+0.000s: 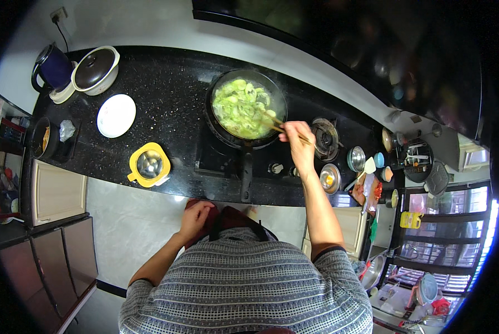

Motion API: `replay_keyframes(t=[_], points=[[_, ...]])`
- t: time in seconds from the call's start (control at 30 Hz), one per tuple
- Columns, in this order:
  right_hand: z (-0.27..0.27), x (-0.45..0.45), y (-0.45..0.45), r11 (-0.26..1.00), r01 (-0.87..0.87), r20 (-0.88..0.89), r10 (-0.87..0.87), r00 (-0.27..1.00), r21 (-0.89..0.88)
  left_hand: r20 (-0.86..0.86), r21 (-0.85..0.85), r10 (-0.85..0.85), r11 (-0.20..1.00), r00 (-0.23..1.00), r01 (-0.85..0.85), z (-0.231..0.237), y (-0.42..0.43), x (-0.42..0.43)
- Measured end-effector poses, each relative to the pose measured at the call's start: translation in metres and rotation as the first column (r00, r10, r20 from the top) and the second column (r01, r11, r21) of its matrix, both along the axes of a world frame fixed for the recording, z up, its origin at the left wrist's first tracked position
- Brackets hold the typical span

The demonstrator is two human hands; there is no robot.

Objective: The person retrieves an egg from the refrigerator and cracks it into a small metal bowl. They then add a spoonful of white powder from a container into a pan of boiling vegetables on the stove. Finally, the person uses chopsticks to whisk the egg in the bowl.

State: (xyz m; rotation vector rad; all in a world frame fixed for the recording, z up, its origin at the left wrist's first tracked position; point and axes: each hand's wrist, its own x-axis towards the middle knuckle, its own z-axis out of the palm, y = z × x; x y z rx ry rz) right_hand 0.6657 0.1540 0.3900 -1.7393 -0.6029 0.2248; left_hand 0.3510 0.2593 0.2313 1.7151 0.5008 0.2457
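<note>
My right hand (pixel 298 140) is closed around a pair of wooden chopsticks (pixel 276 122), whose tips reach into sliced green vegetables (pixel 241 108) in a dark frying pan (pixel 281 94). Light steam rises over the pan, which sits on the left burner, its black handle (pixel 246 175) pointing towards me. Down at my lap, near the counter's front edge, my left hand (pixel 197 215) rests with loosely bent fingers and no object visible in it. Left of the pan are a white plate (pixel 116 115) and a yellow-rimmed container (pixel 149 164) with a clear middle.
To the right stand a second burner (pixel 325 139), a metal bowl with egg yolk (pixel 330 178), another metal bowl (pixel 356 158), a white spatula (pixel 369 165) and a cutting board with red pieces (pixel 372 193). A lidded pot (pixel 95 71) and a kettle (pixel 54 68) occupy the far left. Cabinets overhang the back.
</note>
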Motion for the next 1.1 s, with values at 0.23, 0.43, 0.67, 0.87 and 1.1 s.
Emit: replay_keyframes(t=[0.23,0.43,0.67,0.87,1.1], points=[[0.010,0.037,-0.075,0.947,0.083,-0.310,0.018,0.951,0.309,-0.078,-0.014,-0.308,0.951,0.948,0.308,0.020,-0.069,0.054],[0.004,0.083,-0.247,0.827,0.370,-0.502,-0.126,0.856,0.424,-0.006,-0.480,-0.225,0.855,0.974,0.195,0.024,-0.180,0.153],[-0.057,0.096,-0.405,0.798,0.554,-0.556,-0.355,0.751,0.239,-0.256,-0.704,-0.183,0.708,0.949,-0.053,-0.004,-0.277,0.276],[-0.087,0.101,-0.432,0.868,0.475,-0.539,-0.335,0.773,0.143,-0.290,-0.833,-0.227,0.538,0.930,-0.129,-0.011,-0.299,0.329],[-0.117,0.104,-0.426,0.902,0.426,-0.430,-0.358,0.829,0.069,-0.264,-0.852,-0.271,0.516,0.926,-0.092,-0.019,-0.301,0.343]])
